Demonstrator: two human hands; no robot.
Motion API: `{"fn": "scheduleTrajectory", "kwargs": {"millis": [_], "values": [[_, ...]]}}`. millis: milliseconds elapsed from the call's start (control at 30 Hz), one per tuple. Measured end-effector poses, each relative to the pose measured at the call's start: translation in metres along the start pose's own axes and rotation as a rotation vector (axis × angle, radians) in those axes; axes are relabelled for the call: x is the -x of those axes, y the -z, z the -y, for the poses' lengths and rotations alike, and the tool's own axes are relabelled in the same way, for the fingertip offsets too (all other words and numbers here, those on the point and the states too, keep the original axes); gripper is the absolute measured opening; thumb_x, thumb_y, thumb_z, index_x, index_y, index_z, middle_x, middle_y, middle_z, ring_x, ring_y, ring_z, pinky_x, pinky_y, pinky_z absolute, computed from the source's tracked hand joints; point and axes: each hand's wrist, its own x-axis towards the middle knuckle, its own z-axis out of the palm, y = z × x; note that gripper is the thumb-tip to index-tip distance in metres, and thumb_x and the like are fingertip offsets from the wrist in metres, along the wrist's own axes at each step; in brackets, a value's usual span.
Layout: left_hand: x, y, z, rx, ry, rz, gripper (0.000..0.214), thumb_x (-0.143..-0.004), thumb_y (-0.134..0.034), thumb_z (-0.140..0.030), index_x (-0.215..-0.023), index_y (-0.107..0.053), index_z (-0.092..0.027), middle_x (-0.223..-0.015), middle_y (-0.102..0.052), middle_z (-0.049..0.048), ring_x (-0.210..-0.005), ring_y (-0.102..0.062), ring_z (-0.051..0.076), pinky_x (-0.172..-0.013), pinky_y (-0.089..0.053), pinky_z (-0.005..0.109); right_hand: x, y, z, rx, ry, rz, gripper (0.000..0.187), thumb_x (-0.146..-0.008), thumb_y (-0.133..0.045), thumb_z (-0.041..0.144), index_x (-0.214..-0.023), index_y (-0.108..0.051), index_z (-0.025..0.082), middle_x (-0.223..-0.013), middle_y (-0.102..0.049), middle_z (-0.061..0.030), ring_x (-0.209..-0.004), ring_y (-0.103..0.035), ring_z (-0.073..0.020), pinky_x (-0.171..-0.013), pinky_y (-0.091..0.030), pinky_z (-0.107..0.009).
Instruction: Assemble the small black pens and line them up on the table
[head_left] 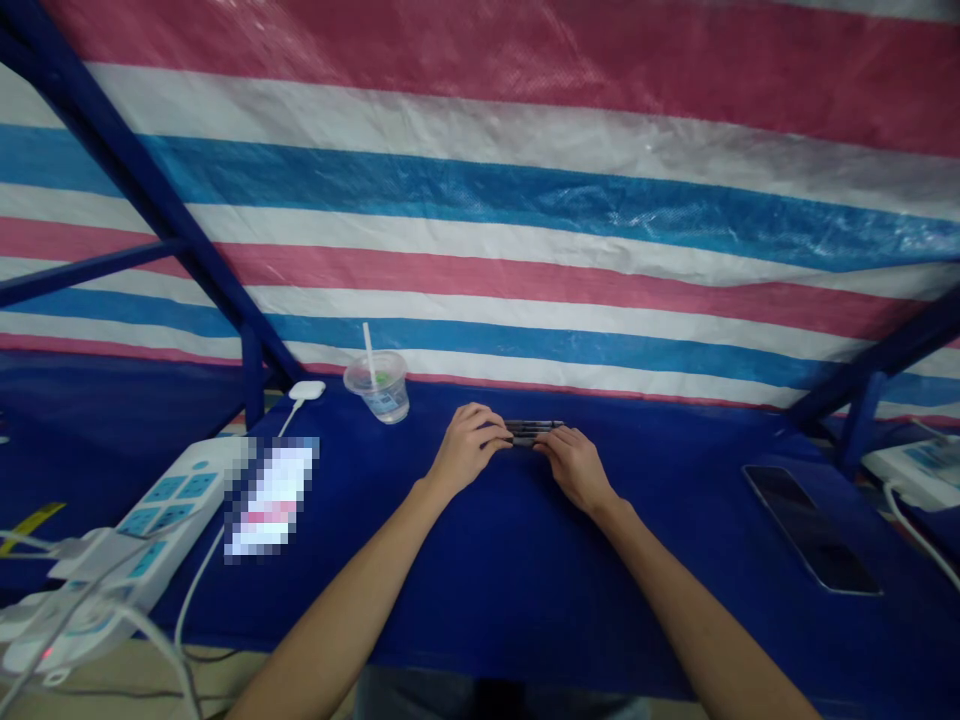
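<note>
Several slim dark pens (531,428) lie side by side, parallel to the far edge of the blue table (517,560). My left hand (466,446) closes its fingers round their left ends. At the right ends, the fingers of my right hand (576,462) press together on the same pens. Both hands are close to the table top, with the middle of the pens showing between them. My fingers cover the pen ends, so their tips or caps cannot be made out.
Left of my hands stand a clear plastic cup (385,392) with a straw and a blurred-out bright screen (271,500). A white power strip (176,510) with cables lies further left, near a white charger (307,390). A dark phone (812,528) lies right. Behind hangs a striped tarp (525,230).
</note>
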Motion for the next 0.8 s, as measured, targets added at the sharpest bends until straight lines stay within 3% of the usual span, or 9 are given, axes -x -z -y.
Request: {"fn": "scheduleTrajectory", "kwargs": {"millis": [133,333,633,733,800], "values": [[-0.001,-0.001,-0.004,0.000,0.010,0.048,0.021,-0.092,-0.075,-0.041,-0.106,-0.077,-0.025,-0.107,-0.074,0.0041,-0.106,-0.061,0.023,-0.098,-0.046,0.046,0.001,0.000,0.001,-0.054,-0.058,-0.025,0.009,-0.102,-0.057,0.023,-0.101,-0.066,0.022,-0.096,-0.070,-0.0067,-0.087,-0.065,-0.0218,-0.079,-0.050,-0.035],[-0.003,-0.002,-0.009,0.016,0.010,0.128,0.019,-0.100,-0.064,-0.035,-0.096,-0.077,-0.023,-0.106,-0.073,0.0044,-0.106,-0.060,0.023,-0.098,-0.045,0.045,0.001,0.003,0.002,-0.065,-0.084,-0.006,0.011,-0.101,-0.054,0.017,-0.100,-0.064,0.022,-0.096,-0.069,-0.0060,-0.085,-0.065,-0.0209,-0.078,-0.050,-0.033],[-0.001,-0.001,-0.004,-0.009,-0.060,0.043,0.017,-0.100,-0.065,-0.031,-0.092,-0.078,-0.025,-0.102,-0.074,0.0036,-0.103,-0.060,0.023,-0.094,-0.046,0.044,-0.001,0.005,0.000,-0.023,-0.008,0.024,0.022,-0.106,-0.053,0.029,-0.097,-0.071,0.021,-0.094,-0.074,-0.0076,-0.086,-0.067,-0.0209,-0.079,-0.046,-0.036],[-0.001,-0.002,-0.003,0.007,-0.067,-0.001,0.015,-0.099,-0.067,-0.033,-0.093,-0.079,-0.025,-0.100,-0.074,0.0039,-0.100,-0.060,0.022,-0.093,-0.047,0.044,-0.006,0.018,0.001,-0.033,0.008,-0.020,0.021,-0.104,-0.059,0.035,-0.098,-0.073,0.021,-0.096,-0.075,-0.0081,-0.089,-0.066,-0.0212,-0.083,-0.044,-0.038],[-0.001,-0.002,-0.001,0.017,-0.054,-0.041,0.016,-0.099,-0.067,-0.034,-0.094,-0.080,-0.025,-0.099,-0.074,0.0044,-0.098,-0.061,0.022,-0.091,-0.047,0.043,-0.013,0.033,0.011,-0.006,0.023,-0.106,0.023,-0.100,-0.065,0.040,-0.110,-0.073,0.021,-0.108,-0.075,-0.0104,-0.098,-0.065,-0.0244,-0.085,-0.044,-0.040]]}}
